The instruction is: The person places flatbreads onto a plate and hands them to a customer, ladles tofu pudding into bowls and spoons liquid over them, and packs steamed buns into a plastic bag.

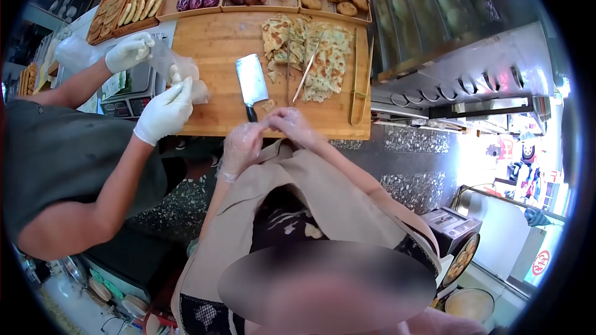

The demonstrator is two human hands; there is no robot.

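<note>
Your left hand (241, 146) and right hand (290, 125), both clear-gloved, meet at the near edge of the wooden bench (208, 43). Fingers of both are curled, tips together; whether they grip anything cannot be told from this angle. The cleaver (251, 79) lies flat on the bench, its dark handle just beyond your left hand. Browned flatbread (330, 62) lies farther off, two thin sticks (307, 71) along it, tongs (355, 87) to its right. At your left, a co-worker's white-gloved hands (164, 111) hold a clear bag (162, 62).
</note>
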